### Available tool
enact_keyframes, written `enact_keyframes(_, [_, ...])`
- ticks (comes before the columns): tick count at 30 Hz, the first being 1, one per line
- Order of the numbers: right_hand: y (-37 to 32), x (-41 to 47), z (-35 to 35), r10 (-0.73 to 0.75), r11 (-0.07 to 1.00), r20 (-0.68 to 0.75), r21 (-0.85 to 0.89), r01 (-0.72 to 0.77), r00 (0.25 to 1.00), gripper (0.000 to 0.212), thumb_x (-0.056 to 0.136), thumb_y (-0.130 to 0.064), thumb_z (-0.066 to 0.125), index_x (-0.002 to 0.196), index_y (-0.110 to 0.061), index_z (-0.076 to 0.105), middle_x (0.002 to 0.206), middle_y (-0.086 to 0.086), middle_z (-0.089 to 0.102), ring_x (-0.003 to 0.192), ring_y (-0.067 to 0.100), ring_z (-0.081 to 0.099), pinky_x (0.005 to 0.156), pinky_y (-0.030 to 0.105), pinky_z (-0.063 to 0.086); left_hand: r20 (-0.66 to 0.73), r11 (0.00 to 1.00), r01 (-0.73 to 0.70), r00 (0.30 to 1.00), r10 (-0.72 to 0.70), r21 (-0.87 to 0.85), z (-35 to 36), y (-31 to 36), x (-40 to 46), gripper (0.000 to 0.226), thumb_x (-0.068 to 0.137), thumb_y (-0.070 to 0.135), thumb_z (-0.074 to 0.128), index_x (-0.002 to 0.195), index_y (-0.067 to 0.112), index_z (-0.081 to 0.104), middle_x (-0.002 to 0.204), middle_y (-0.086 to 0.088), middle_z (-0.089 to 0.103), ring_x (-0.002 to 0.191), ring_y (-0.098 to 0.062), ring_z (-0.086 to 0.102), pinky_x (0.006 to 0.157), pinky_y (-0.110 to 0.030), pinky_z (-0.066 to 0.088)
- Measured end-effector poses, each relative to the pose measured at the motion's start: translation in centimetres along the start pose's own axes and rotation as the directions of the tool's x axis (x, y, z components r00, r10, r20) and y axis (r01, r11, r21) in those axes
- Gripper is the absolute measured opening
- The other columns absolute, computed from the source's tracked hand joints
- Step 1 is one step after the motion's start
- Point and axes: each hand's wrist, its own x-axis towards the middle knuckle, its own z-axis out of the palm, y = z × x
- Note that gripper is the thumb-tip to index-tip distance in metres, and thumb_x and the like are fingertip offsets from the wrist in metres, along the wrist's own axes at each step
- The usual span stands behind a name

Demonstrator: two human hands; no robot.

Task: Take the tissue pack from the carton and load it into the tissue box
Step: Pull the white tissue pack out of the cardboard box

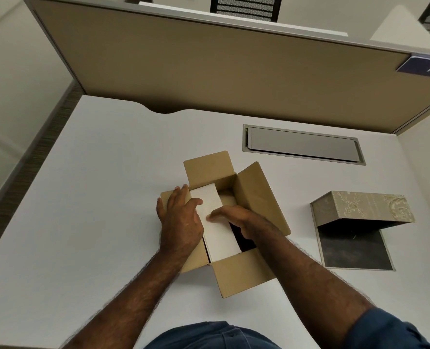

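Note:
A brown carton [254,197] with its flaps open sits in the middle of the white desk. A white tissue pack [220,238] lies inside it along the left wall. My left hand [181,220] rests on the carton's left flap, thumb on the pack's top. My right hand [236,219] reaches into the carton, fingers on the pack's top and right side. The tissue box [365,207], covered in patterned beige fabric, stands open at the right with its dark lid [355,248] flat on the desk.
A grey cable hatch [304,144] is set into the white desk [95,197] behind the carton. A tan partition [208,71] closes off the back. The desk's left edge drops to carpet.

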Motion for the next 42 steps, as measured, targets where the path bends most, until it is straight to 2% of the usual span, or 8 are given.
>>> enact_keyframes(9, [1.0,0.0,0.4,-0.04,0.997,-0.024,0.068,0.042,0.999,0.07,0.085,-0.045,0.083,0.143,-0.01,0.062,0.127,0.013,0.074,0.11,0.03,0.075,0.093,0.043,0.064,0.001,1.0,0.013,1.0,-0.013,-0.005,0.0,0.2,-0.2,0.033,0.084,0.002,0.073,0.11,0.023,0.075,0.154,-0.013,0.057,0.148,-0.032,0.046,0.12,-0.068,0.023])
enact_keyframes(15, [1.5,0.0,0.7,-0.234,0.952,-0.176,-0.244,0.188,0.956,0.081,0.09,-0.067,0.072,0.148,-0.012,0.056,0.142,0.011,0.066,0.124,0.028,0.068,0.105,0.045,0.061,0.028,0.998,0.061,0.998,-0.06,-0.023,-0.1,0.4,-0.3,0.033,0.083,0.0,0.073,0.108,0.022,0.075,0.154,-0.014,0.056,0.148,-0.033,0.046,0.117,-0.068,0.026])
enact_keyframes(19, [1.4,-0.2,0.4,-0.267,0.935,-0.175,-0.285,0.211,0.948,0.078,0.092,-0.066,0.07,0.147,-0.013,0.055,0.139,0.009,0.067,0.119,0.026,0.068,0.101,0.042,0.062,0.024,0.999,0.045,0.999,-0.045,-0.007,-0.3,0.5,-0.3,0.028,0.087,0.002,0.07,0.108,0.019,0.075,0.153,-0.015,0.057,0.148,-0.032,0.046,0.117,-0.066,0.028])
enact_keyframes(26, [1.7,-0.1,-0.8,-0.175,0.983,-0.008,0.06,0.176,0.984,0.069,0.09,-0.045,0.084,0.144,-0.016,0.053,0.133,0.011,0.071,0.113,0.029,0.074,0.099,0.046,0.064,0.026,0.996,0.08,0.997,-0.079,-0.026,-1.0,1.2,0.2,0.025,0.087,0.005,0.07,0.109,0.016,0.075,0.153,-0.015,0.056,0.148,-0.034,0.046,0.113,-0.057,0.039])
enact_keyframes(30, [1.6,0.1,-1.3,-0.169,0.983,0.043,0.08,0.165,0.985,0.075,0.084,-0.063,0.083,0.138,-0.018,0.057,0.129,0.005,0.073,0.11,0.025,0.076,0.091,0.04,0.065,0.055,0.991,0.128,0.991,-0.126,-0.027,-1.5,0.9,1.0,0.025,0.09,0.011,0.073,0.115,0.014,0.075,0.155,-0.017,0.054,0.145,-0.035,0.048,0.106,-0.054,0.044])
enact_keyframes(32, [1.4,0.0,-1.2,-0.172,0.984,0.02,0.057,0.17,0.985,0.085,0.084,-0.071,0.079,0.143,-0.016,0.054,0.133,0.004,0.071,0.113,0.024,0.074,0.083,0.034,0.063,0.046,0.99,0.131,0.991,-0.129,-0.049,-1.6,0.8,1.3,0.024,0.089,0.009,0.074,0.114,0.011,0.076,0.153,-0.019,0.056,0.142,-0.038,0.052,0.105,-0.057,0.048])
enact_keyframes(36, [1.7,-0.3,-0.7,-0.265,0.961,-0.021,0.075,0.266,0.964,0.068,0.092,-0.063,0.075,0.137,-0.015,0.059,0.112,-0.002,0.074,0.091,0.011,0.076,0.056,0.017,0.058,0.068,0.978,0.195,0.979,-0.19,-0.074,-1.6,0.9,1.3,0.024,0.089,0.009,0.075,0.113,0.013,0.076,0.156,-0.016,0.052,0.145,-0.035,0.047,0.107,-0.059,0.044])
enact_keyframes(42, [1.8,-1.0,-0.7,-0.316,0.939,-0.017,0.137,0.315,0.949,0.062,0.093,-0.054,0.079,0.135,-0.013,0.059,0.121,0.006,0.076,0.096,0.017,0.078,0.067,0.025,0.061,0.05,0.985,0.174,0.983,-0.175,0.022,-2.0,1.3,1.4,0.026,0.086,0.011,0.075,0.112,0.011,0.078,0.149,-0.018,0.058,0.137,-0.037,0.05,0.097,-0.054,0.047])
